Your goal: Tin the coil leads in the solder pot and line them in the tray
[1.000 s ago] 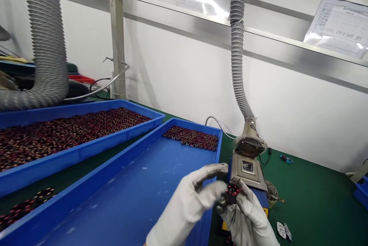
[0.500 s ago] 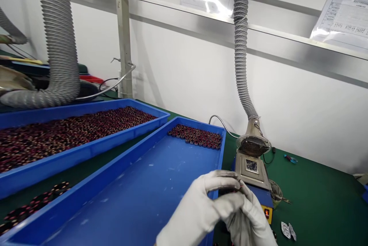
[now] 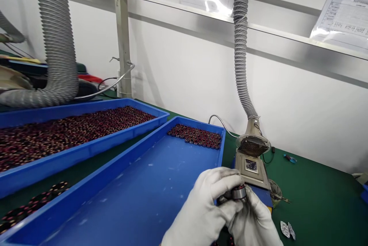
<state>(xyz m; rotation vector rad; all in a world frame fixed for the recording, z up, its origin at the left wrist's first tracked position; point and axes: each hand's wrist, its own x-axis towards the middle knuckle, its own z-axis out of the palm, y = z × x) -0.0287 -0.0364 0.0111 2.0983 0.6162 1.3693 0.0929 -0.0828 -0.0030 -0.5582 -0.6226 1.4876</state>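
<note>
Both my hands wear white gloves and meet low in the view, right of centre. My left hand (image 3: 201, 207) is closed, thumb and fingers around a small dark round part (image 3: 239, 192) with a grey metallic side and reddish spots on top. My right hand (image 3: 254, 215) is closed too, its fingertips pinching at the right edge of the same part. Fingers hide much of the part's lower side. Beside my left hand lies a long blue tray (image 3: 143, 188), with rows of similar round parts (image 3: 198, 135) packed at its far end.
At left, another blue tray (image 3: 86, 150) is full of such parts. A row of larger dark rings (image 3: 37, 202) lies between trays. Beyond my hands stands a metal-topped heating unit (image 3: 254, 171) under a fume hose (image 3: 241, 46). Pliers (image 3: 290, 158) and silvery pieces (image 3: 285, 229) lie right.
My left hand has shifted slightly right, and the round part now shows its metallic side between my fingers. The trays and the heating unit stay in place.
</note>
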